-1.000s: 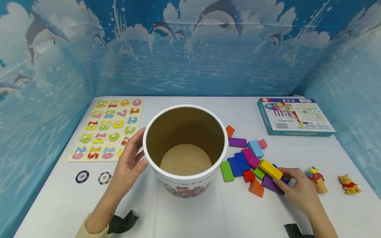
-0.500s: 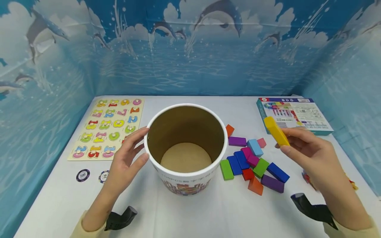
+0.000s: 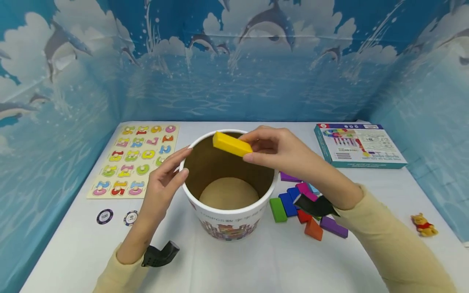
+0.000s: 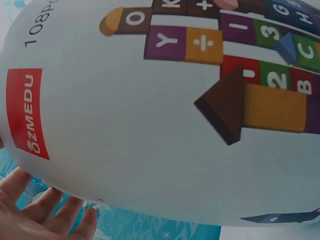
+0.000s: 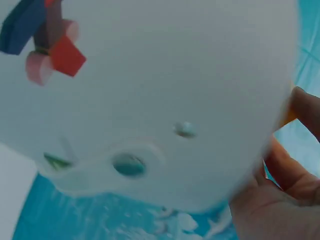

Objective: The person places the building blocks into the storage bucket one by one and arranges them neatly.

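A large white bucket [image 3: 234, 224] with a printed side stands upright at the table's middle, its bare bottom showing. My left hand [image 3: 163, 181] rests fingertips and thumb against the left of its rim; in the left wrist view the fingers [image 4: 50, 207] lie along its wall. Over the bucket's mouth, a yellow block [image 3: 231, 144] is pinched between the thumb and fingers of my right hand [image 3: 275, 148]. The right wrist view is blurred and mostly filled by the bucket wall [image 5: 190, 80]. To the right lie loose blocks, among them a green block [image 3: 278, 210] and a purple block [image 3: 334, 226].
A number puzzle board [image 3: 133, 160] lies at the back left, with two poker chips [image 3: 104, 216] in front. A flat game box [image 3: 360, 144] lies at the back right. One bear figurine [image 3: 424, 224] shows near the right edge. My right forearm covers part of the blocks.
My right hand has lifted the yellow block from the pile and carried it left over the bucket. My left hand stays at the rim, its fingertips slightly further over it.
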`<action>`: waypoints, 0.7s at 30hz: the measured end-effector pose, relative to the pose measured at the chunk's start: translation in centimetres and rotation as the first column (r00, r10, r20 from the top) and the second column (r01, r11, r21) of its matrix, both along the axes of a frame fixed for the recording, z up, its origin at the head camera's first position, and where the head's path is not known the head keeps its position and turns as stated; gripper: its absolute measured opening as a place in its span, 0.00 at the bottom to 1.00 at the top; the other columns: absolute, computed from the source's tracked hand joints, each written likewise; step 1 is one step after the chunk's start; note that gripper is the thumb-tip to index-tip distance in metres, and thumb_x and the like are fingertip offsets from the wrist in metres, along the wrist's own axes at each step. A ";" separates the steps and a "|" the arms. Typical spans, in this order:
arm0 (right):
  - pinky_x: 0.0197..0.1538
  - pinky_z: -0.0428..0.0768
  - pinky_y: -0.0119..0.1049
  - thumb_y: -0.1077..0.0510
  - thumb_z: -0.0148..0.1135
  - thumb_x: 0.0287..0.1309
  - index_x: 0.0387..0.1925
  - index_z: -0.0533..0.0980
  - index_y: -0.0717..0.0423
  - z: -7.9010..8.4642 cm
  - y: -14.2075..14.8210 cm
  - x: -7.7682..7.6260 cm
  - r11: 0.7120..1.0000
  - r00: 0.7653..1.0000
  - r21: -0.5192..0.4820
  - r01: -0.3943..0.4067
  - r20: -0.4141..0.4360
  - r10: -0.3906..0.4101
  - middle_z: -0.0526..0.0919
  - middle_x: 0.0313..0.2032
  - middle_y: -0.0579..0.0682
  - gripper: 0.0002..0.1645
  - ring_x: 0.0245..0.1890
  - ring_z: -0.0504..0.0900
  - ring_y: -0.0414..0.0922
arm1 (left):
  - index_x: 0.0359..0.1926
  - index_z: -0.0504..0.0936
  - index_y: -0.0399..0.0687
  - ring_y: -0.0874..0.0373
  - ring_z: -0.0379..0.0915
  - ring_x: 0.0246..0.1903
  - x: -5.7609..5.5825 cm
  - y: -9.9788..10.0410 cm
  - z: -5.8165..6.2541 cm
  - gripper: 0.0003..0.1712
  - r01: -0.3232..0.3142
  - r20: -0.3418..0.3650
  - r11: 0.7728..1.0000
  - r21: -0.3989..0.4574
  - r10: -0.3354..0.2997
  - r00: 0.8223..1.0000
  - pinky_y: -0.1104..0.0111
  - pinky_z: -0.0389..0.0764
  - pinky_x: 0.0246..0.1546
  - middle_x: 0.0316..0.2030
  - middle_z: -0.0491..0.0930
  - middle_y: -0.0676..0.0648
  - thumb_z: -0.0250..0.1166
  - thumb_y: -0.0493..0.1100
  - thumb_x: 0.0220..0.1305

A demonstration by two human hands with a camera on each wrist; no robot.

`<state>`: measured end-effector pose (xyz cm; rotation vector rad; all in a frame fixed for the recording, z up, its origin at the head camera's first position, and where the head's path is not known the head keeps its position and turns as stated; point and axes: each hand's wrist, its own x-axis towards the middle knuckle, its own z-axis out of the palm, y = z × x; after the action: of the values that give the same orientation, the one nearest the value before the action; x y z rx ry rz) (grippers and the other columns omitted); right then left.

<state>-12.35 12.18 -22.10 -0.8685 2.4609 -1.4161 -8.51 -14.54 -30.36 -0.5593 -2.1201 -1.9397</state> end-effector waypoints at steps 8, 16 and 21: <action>0.41 0.78 0.29 0.60 0.61 0.51 0.46 0.75 0.58 -1.6 -3.5 -2.6 0.959 0.980 0.211 -0.191 -0.016 0.199 0.76 0.41 0.49 0.17 0.36 0.78 0.39 | 0.56 0.71 0.39 0.55 0.59 0.60 -0.5 0.0 -0.4 0.21 -0.008 -0.004 0.999 0.044 0.008 1.000 0.69 0.61 0.58 0.57 0.68 0.47 0.53 0.32 0.60; 0.42 0.77 0.27 0.60 0.61 0.51 0.49 0.74 0.55 -1.9 -4.5 -2.2 0.855 0.926 0.366 -0.367 0.058 0.372 0.78 0.45 0.47 0.20 0.40 0.79 0.36 | 0.57 0.70 0.42 0.55 0.58 0.60 -0.5 0.1 -0.5 0.22 -0.011 -0.015 1.000 0.017 0.011 1.000 0.67 0.62 0.58 0.58 0.68 0.48 0.52 0.33 0.60; 0.45 0.76 0.31 0.61 0.57 0.55 0.50 0.73 0.53 -1.5 -2.4 -1.4 0.944 0.944 0.101 -0.315 -0.068 0.322 0.77 0.46 0.45 0.19 0.43 0.78 0.37 | 0.57 0.69 0.40 0.54 0.58 0.60 -0.4 0.0 -0.5 0.22 0.007 -0.037 1.000 0.024 -0.006 0.999 0.70 0.63 0.56 0.59 0.67 0.46 0.51 0.31 0.60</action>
<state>-13.72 9.76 -23.62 -1.2618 2.2848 -1.1708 -8.95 -14.54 -30.84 -0.5932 -2.0728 -1.9398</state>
